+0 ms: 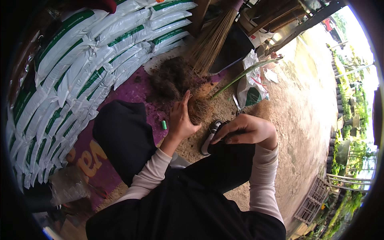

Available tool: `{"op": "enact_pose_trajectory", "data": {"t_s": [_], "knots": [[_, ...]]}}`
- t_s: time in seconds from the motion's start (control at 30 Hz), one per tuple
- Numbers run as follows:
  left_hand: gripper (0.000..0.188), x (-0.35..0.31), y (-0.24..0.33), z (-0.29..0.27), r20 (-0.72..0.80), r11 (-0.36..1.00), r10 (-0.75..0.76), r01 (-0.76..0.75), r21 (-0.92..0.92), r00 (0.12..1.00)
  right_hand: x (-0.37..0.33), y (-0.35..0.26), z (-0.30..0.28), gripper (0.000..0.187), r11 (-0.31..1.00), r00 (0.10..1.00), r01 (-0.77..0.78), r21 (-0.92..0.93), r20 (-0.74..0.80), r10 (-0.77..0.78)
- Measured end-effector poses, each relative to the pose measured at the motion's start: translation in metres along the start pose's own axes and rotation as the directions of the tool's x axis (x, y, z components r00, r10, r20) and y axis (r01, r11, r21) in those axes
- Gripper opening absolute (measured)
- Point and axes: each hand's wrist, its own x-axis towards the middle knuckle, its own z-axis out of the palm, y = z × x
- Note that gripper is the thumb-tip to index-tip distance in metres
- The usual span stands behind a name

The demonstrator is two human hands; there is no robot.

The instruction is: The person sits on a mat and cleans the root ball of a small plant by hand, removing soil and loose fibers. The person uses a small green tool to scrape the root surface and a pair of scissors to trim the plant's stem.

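Observation:
My left hand (182,120) is wrapped round the near left side of a ball of brown fibre (201,109), with stray strands over its surface. A long green stem (238,80) slants up and right from beside the ball. My right hand (250,130) is apart from the ball, over my right knee. Its fingers are bent together toward the thumb, and whatever is between them is too small to make out. A small green spool (164,125) lies left of my left wrist. Scissors (237,105) rest on the ground beyond my right hand.
Stacked white and green sacks (84,60) rise on the left. A heap of dark fibre (172,78) lies on a purple sheet (136,88). Behind it are a stick broom (214,40) and a black dustpan (232,48). A crumpled white bag (252,82) lies farther right.

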Motion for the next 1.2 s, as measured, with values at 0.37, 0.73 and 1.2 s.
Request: {"op": "enact_pose_trajectory", "data": {"t_s": [0.37,0.73,1.2], "knots": [[0.089,0.007,-0.005,-0.004,-0.086,0.994,-0.106,0.103,-0.033,0.991,-0.042,0.0,0.009,0.027,0.997,0.98,0.068,0.048,0.186,-0.076],[0.082,0.01,-0.006,-0.005,-0.131,0.944,-0.22,0.177,-0.279,0.967,-0.113,-0.001,0.001,0.029,0.997,0.999,0.04,0.073,-0.03,-0.038],[0.072,0.009,-0.008,-0.021,0.349,0.15,-0.435,0.449,-0.881,0.83,-0.175,0.051,-0.018,0.015,0.863,0.773,-0.462,0.205,-0.383,0.505]]}}
